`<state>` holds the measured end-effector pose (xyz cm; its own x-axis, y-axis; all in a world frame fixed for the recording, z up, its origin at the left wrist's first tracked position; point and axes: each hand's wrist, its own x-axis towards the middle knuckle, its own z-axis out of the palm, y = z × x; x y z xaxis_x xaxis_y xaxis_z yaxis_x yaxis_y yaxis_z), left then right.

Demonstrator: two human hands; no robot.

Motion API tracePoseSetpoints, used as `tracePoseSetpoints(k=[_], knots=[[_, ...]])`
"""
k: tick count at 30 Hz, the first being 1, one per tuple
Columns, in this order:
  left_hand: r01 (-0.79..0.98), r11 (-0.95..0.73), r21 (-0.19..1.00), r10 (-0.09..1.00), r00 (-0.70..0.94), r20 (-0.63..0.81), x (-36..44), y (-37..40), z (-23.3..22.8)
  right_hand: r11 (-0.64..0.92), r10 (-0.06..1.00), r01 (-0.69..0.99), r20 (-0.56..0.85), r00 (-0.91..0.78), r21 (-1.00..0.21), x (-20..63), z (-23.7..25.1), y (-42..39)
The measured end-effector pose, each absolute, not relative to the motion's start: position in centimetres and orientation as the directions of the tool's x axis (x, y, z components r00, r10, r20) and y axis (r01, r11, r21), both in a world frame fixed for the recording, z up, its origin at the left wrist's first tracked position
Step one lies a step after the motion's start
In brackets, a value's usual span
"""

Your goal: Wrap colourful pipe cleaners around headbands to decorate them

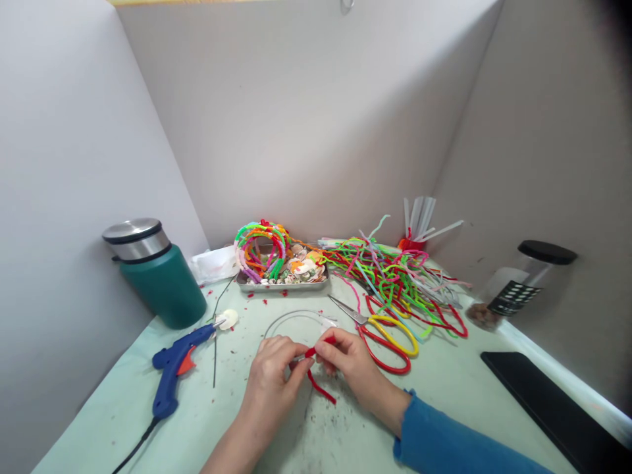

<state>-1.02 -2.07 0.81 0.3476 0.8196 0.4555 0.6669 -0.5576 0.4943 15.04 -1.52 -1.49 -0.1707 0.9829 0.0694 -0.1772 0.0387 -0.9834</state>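
Note:
Above the middle of the table, my left hand [274, 372] pinches a red pipe cleaner [322, 388] between thumb and fingers. My right hand [353, 362] is closed on the same red strand, close beside the left. One loose end hangs down toward the table. Behind my hands curves a thin grey hoop [291, 312]; its lower part is hidden by my fingers, and I cannot tell if they grip it too. Just beyond my right hand lie scissors [372, 322] with red and yellow handles, their blades apart.
A blue glue gun [175, 368] and a green bottle [162, 283] are at left. At the back are a metal tray [281, 287] holding colourful wrapped rings [261, 253] and a pile of pipe cleaners [390, 270]. A jar [513, 289] and a black slab [548, 408] are at right.

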Motion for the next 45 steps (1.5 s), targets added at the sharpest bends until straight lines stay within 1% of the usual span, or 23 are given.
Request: tracePoseSetpoints(k=[6, 9, 19, 22, 27, 32, 36, 39, 43, 45], knots=[[0.668, -0.614, 0.420, 0.764, 0.369, 0.529, -0.9, -2.0, 0.7, 0.033, 0.984, -0.177, 0.063, -0.167, -0.984, 15.0, -1.3, -1.5], [0.680, -0.624, 0.385, 0.749, 0.379, 0.543, -1.0, -2.1, 0.6, 0.050, 0.983, -0.171, 0.079, -0.164, -0.984, 15.0, -1.1, -1.6], [0.692, -0.615, 0.378, 0.735, 0.329, 0.593, -1.1, -2.1, 0.4, 0.074, 0.978, -0.147, 0.101, -0.184, -0.986, 15.0, -1.1, -1.6], [0.698, -0.581, 0.418, 0.765, 0.293, 0.574, -1.2, -2.0, 0.3, 0.067, 0.979, -0.152, 0.094, -0.180, -0.986, 15.0, -1.1, -1.5], [0.673, -0.513, 0.533, 0.835, 0.245, 0.493, -1.3, -1.9, 0.3, 0.041, 0.986, -0.174, 0.068, -0.152, -0.984, 15.0, -1.1, -1.4], [0.585, -0.469, 0.662, 0.877, 0.217, 0.429, -1.3, -2.1, 0.4, 0.035, 0.987, -0.181, 0.062, -0.146, -0.983, 15.2, -1.5, -1.2], [0.504, -0.353, 0.789, 0.933, 0.129, 0.335, -1.3, -2.0, 0.2, 0.019, 0.987, -0.179, 0.047, -0.152, -0.984, 15.1, -1.3, -1.2], [0.495, -0.321, 0.808, 0.946, 0.120, 0.302, -1.3, -1.8, 0.1, 0.019, 0.988, -0.175, 0.045, -0.150, -0.984, 15.1, -1.4, -1.3], [0.492, -0.351, 0.797, 0.936, 0.179, 0.302, -1.5, -1.4, -0.1, 0.027, 0.989, -0.164, 0.051, -0.139, -0.986, 15.2, -1.8, -1.2], [0.517, -0.377, 0.769, 0.926, 0.198, 0.321, -1.5, -1.3, -0.1, 0.032, 0.989, -0.154, 0.054, -0.139, -0.988, 15.2, -2.1, -1.1]])
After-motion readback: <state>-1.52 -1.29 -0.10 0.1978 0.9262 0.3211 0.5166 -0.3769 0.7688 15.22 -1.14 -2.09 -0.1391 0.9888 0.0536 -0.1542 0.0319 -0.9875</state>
